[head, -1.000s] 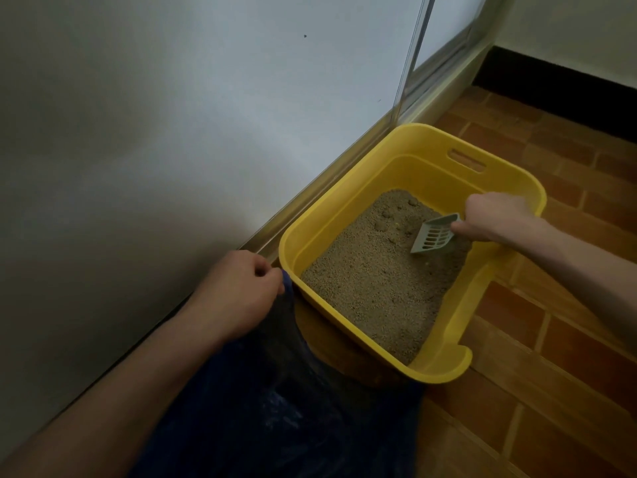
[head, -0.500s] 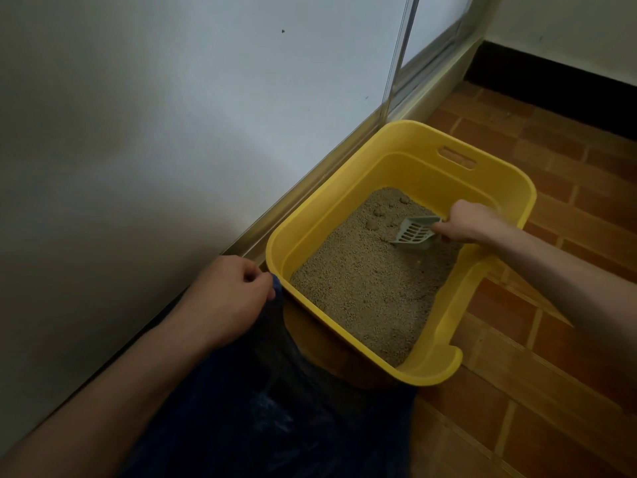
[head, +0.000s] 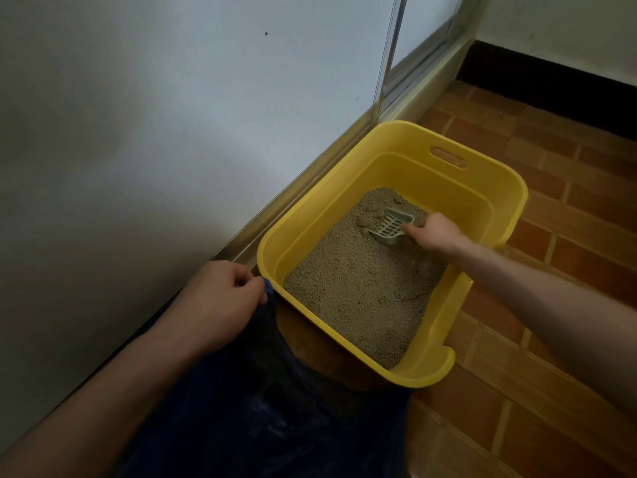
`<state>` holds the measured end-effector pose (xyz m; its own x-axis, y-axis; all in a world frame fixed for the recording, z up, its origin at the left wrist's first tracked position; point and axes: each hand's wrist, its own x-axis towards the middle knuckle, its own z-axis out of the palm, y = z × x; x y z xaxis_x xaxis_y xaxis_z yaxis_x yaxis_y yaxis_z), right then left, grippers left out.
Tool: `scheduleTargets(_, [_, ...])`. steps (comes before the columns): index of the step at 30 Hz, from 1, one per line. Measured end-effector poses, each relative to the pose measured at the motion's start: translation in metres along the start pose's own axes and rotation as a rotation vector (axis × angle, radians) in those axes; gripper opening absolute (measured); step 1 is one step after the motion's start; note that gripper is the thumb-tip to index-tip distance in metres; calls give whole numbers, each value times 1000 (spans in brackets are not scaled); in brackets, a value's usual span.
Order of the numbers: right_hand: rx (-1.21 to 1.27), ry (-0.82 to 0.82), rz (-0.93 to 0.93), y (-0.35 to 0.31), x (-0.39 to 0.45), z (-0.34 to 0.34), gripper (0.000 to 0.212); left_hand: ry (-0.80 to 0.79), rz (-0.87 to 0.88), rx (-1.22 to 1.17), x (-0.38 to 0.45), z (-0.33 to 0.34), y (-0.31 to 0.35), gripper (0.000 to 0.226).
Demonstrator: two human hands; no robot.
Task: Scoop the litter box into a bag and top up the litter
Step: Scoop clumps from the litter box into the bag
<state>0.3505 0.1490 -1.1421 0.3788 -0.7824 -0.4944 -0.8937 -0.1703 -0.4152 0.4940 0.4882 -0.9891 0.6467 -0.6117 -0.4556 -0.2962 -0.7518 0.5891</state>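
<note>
A yellow litter box (head: 406, 132) stands on the tiled floor against the wall, filled with tan litter (head: 355, 288). A few clumps (head: 363, 220) lie at its far left. My right hand (head: 434, 232) grips the handle of a grey slotted scoop (head: 391, 226), whose front edge digs into the litter beside the clumps. My left hand (head: 220, 298) is closed on the rim of a dark blue plastic bag (head: 269, 419), holding it up just below the box's near corner.
A pale wall with a metal sliding-door track (head: 310, 181) runs along the left of the box. Reddish-brown floor tiles (head: 551, 208) extend to the right and front. A black skirting (head: 551, 91) lines the far wall.
My right hand has pushed the scoop away toward the box's far left, lowering its front edge into the litter next to the clumps. My left hand keeps its hold on the bag.
</note>
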Motion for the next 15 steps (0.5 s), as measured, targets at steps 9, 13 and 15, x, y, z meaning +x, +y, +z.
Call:
scheduleTargets(9, [182,35,-32,10,-25,4,42,6,14,6,2,2,1,25])
scheduleTargets(13, [260,64,-69,4,-35,-4,42,-3,25,3,4,5,2,26])
scheduleTargets(15, [291,64,-92,3,-39,-7,43,-8,29,10,4,8,4,26])
